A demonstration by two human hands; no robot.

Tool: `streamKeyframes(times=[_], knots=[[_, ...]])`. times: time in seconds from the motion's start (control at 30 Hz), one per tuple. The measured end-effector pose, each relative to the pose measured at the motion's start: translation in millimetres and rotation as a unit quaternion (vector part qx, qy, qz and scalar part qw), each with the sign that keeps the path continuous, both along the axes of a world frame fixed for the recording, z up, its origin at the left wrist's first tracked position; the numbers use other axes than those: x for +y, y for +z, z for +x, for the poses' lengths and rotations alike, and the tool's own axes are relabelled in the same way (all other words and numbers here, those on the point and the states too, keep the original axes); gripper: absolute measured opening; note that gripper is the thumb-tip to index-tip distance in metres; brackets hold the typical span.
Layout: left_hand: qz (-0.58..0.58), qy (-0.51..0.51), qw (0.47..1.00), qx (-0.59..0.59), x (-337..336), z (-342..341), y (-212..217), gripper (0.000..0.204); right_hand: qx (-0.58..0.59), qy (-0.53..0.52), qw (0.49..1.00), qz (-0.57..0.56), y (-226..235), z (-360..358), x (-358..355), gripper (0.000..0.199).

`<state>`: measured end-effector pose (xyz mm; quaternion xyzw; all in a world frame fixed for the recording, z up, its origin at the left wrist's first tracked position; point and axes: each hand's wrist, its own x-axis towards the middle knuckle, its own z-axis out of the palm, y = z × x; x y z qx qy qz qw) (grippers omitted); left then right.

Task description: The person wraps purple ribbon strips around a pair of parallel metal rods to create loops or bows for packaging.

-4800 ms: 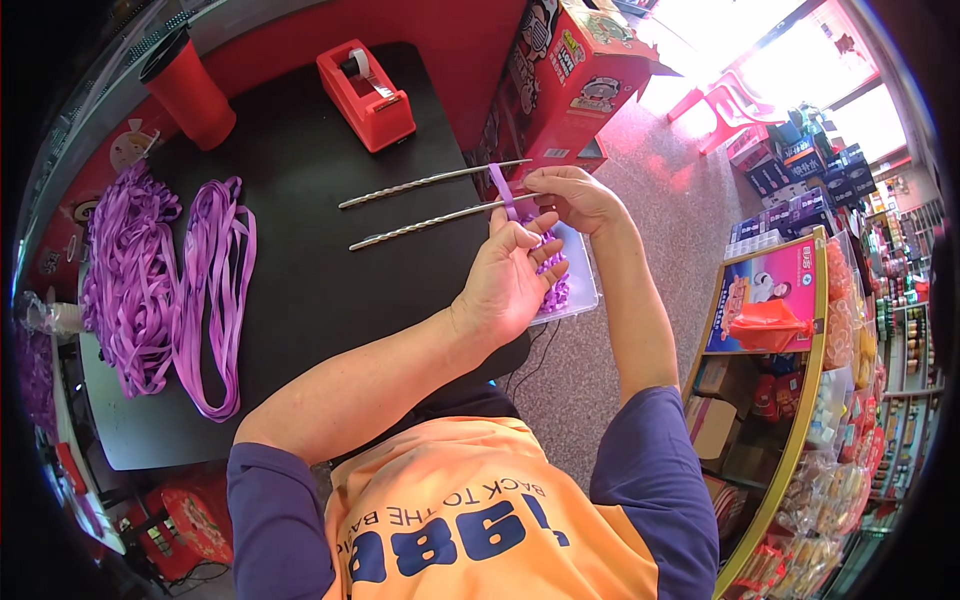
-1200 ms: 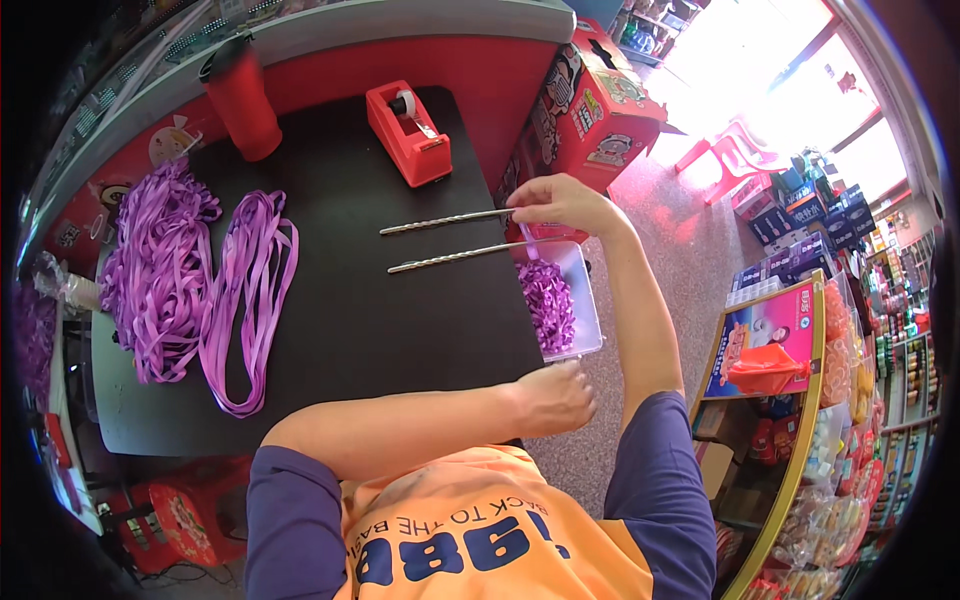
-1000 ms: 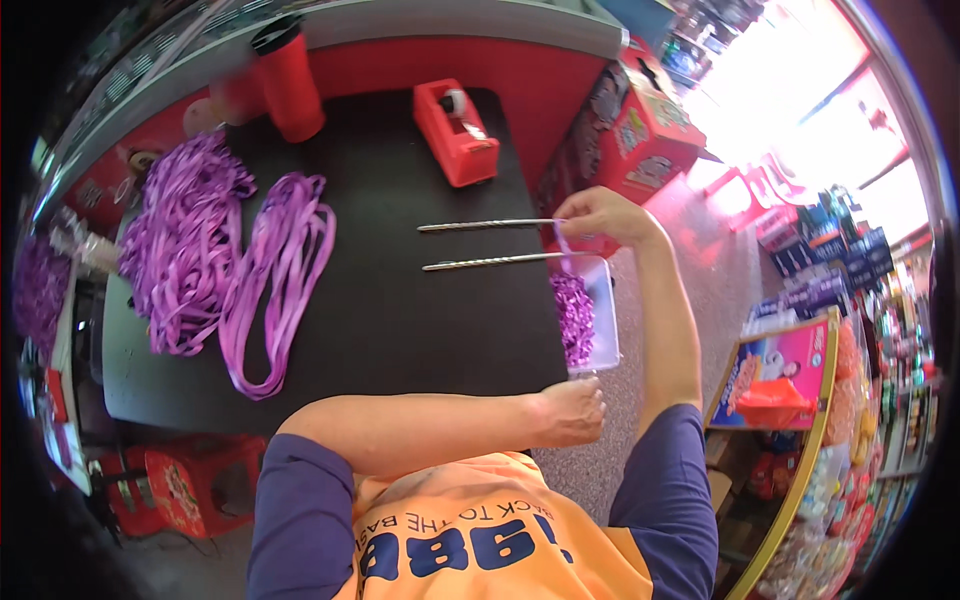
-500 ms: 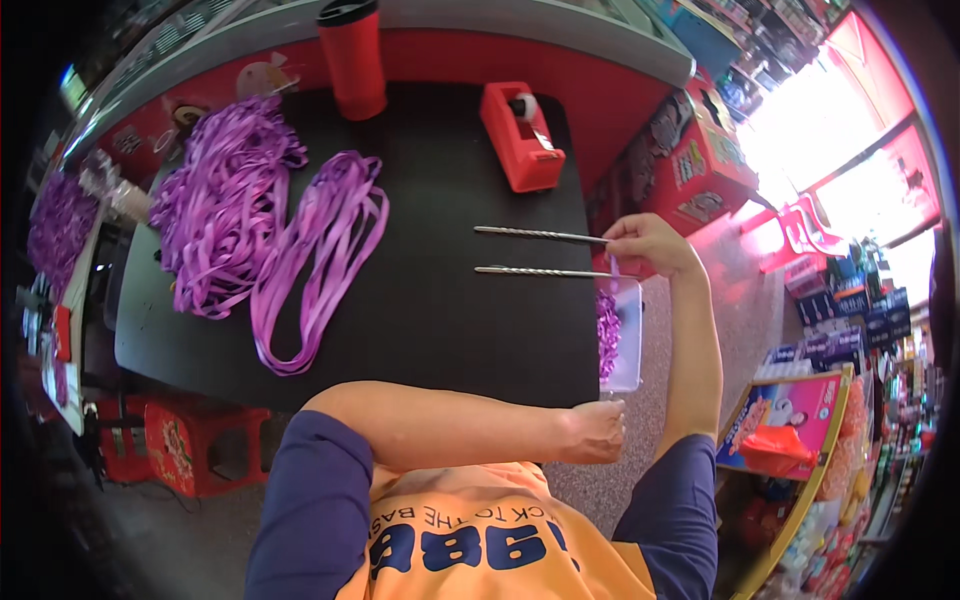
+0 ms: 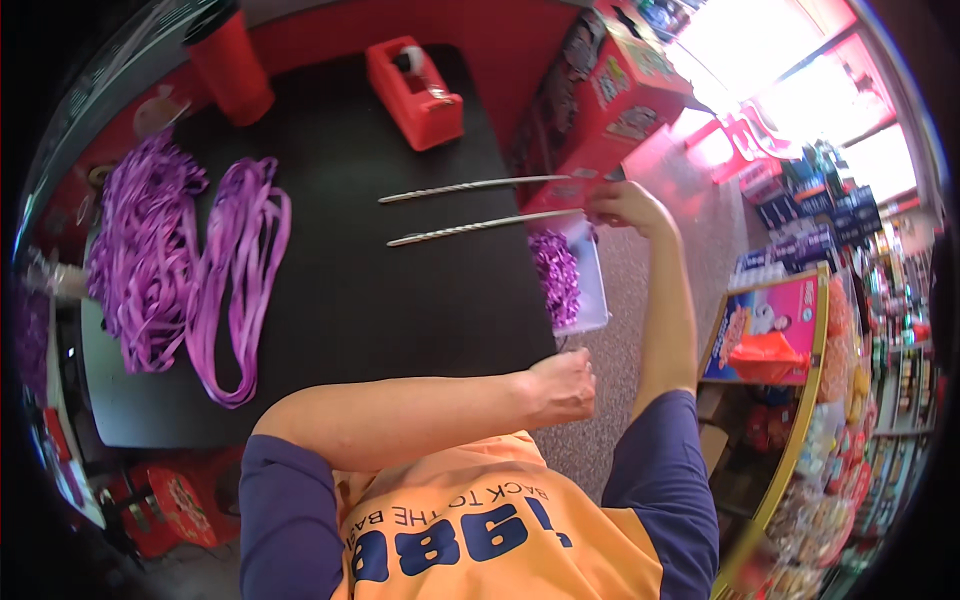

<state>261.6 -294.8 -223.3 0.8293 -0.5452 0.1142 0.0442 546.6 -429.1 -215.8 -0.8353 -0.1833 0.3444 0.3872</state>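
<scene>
Two thin metal rods (image 5: 470, 205) lie side by side on the black table (image 5: 350, 300), pointing right. My right hand (image 5: 622, 208) is closed around the right end of the nearer rod, just above a clear tray (image 5: 592, 300) holding curled purple ribbon (image 5: 555, 275) at the table's right edge. My left hand (image 5: 562, 385) reaches across my body and is a fist at the table's near right corner, below the tray. Whether it pinches a thin strand I cannot make out.
Heaps of purple ribbon (image 5: 150, 260) and long purple loops (image 5: 235, 280) lie on the table's left. A red tape dispenser (image 5: 415, 90) and a red cup (image 5: 230, 65) stand at the back. Red cartons (image 5: 610, 90) and shop shelves (image 5: 800, 360) stand to the right.
My left hand has come down from the tray to the table's near corner and stays there. My right hand keeps its place at the rod ends. The view has swung about.
</scene>
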Motion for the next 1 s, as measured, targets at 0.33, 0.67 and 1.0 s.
streamKeyframes(times=[0.33,0.67,1.0], knots=[[0.027,0.013,0.999,0.020,-0.4,2.2,-2.3,0.012,-0.331,0.000,0.919,-0.215,23.1,-66.0,31.4,0.041],[0.104,0.000,0.995,0.007,-13.7,1.7,0.6,0.017,-0.443,0.193,0.872,-0.076,196.3,-210.5,133.3,0.025],[0.069,0.011,0.997,0.046,-59.3,33.2,-44.7,0.029,-0.404,0.400,0.811,0.136,149.6,-186.0,370.0,0.019]])
